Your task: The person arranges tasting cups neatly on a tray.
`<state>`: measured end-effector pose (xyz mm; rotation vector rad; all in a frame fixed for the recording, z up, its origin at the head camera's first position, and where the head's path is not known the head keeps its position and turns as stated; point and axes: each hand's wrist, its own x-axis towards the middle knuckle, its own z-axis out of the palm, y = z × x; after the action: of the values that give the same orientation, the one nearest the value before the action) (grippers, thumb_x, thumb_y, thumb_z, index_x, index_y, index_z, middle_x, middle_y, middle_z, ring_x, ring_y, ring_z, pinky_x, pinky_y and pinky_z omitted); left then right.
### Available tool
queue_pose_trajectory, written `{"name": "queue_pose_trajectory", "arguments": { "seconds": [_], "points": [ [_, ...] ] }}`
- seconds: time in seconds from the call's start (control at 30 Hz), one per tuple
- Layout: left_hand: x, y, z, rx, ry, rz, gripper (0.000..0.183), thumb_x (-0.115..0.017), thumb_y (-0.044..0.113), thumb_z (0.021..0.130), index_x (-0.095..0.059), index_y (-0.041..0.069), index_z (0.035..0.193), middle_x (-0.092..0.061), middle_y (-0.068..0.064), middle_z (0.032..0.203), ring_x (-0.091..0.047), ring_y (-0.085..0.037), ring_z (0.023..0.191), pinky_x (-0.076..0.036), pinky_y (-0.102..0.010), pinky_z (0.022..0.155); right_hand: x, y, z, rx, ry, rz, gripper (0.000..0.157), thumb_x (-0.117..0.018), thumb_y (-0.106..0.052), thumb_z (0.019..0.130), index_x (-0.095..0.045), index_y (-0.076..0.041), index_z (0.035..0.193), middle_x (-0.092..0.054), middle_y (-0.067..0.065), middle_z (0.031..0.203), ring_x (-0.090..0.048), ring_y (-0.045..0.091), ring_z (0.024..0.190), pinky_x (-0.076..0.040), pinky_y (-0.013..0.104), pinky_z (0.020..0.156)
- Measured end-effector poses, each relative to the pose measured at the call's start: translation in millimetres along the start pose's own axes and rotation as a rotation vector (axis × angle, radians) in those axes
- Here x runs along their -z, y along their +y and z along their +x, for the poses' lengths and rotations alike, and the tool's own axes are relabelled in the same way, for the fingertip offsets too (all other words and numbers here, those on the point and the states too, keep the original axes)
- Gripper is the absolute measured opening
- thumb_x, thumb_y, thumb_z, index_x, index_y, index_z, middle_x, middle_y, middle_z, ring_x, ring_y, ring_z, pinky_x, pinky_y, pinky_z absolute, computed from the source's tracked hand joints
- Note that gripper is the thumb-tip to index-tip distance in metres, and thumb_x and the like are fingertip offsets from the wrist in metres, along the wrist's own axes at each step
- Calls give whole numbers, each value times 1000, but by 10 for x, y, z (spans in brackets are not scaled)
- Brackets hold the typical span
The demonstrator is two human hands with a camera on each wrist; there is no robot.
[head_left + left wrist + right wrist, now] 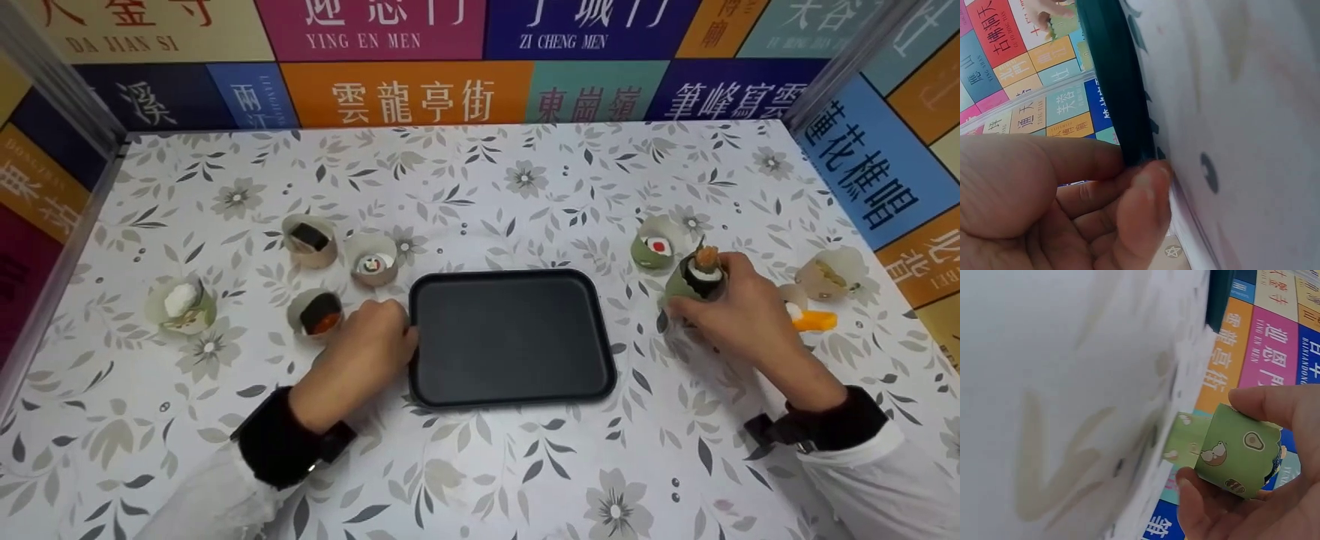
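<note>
My left hand point(367, 337) pinches the left rim of a black rectangular tray point(514, 337) between thumb and fingers; the left wrist view shows the tray edge point(1117, 84) in that pinch. On the right, my right hand point(739, 311) grips a green paper cup point(1238, 453) by its sides, a little above the table. A seaweed-wrapped sushi roll point(703, 274) with a brown-orange topping sits in this cup. Behind it stands another green cup point(651, 253) with a small white-and-red roll. Close to my left hand is a cup of dark-wrapped sushi with orange filling point(321, 313).
Left of the tray stand cups with a black-topped piece point(309, 238), a small round roll point(371, 262) and a white-topped piece point(181, 304). To the right are a yellow-orange piece point(816, 321) and a pale cup point(832, 274). Lettered panels point(420, 94) border the flowered table.
</note>
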<state>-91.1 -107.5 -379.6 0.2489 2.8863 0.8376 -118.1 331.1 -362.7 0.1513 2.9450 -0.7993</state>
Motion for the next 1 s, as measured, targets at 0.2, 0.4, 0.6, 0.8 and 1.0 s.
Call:
{"name": "queue_pose_trajectory", "arguments": {
  "seconds": [0.2,0.4,0.6,0.8,1.0],
  "points": [
    [4,-2,8,-5,-7,9,26,-65,7,92,-60,9,67,-61,-10,70,-57,-25,63,-47,-43,57,30,-163,-11,43,32,39,93,-81,-48,88,-38,7,149,-47,36,148,-48,50,133,-38,65,107],
    [1,-2,14,-9,-3,30,27,-66,7,93,-59,8,66,-61,-11,69,-58,-26,63,-48,-45,56,-5,-340,13,91,30,66,90,-84,-43,87,-39,5,148,-47,33,151,-47,48,134,-36,64,110],
    [9,7,16,-11,-1,42,30,-65,7,93,-57,9,64,-61,-11,67,-58,-27,61,-48,-46,56,-56,-511,30,139,24,109,86,-84,-39,87,-41,4,147,-47,31,151,-48,46,135,-37,61,110],
    [10,4,12,-2,-11,38,30,-64,8,93,-56,10,64,-60,-10,68,-56,-25,61,-47,-43,55,-149,-647,44,206,66,161,75,-86,-32,86,-48,3,140,-55,28,145,-53,41,129,-39,55,106],
    [7,13,14,11,-29,54,30,-63,10,94,-57,10,65,-60,-11,69,-58,-26,62,-46,-43,54,-230,-758,60,251,77,189,70,-86,-31,86,-51,2,138,-58,24,142,-56,38,127,-41,53,104]
  ]
}}
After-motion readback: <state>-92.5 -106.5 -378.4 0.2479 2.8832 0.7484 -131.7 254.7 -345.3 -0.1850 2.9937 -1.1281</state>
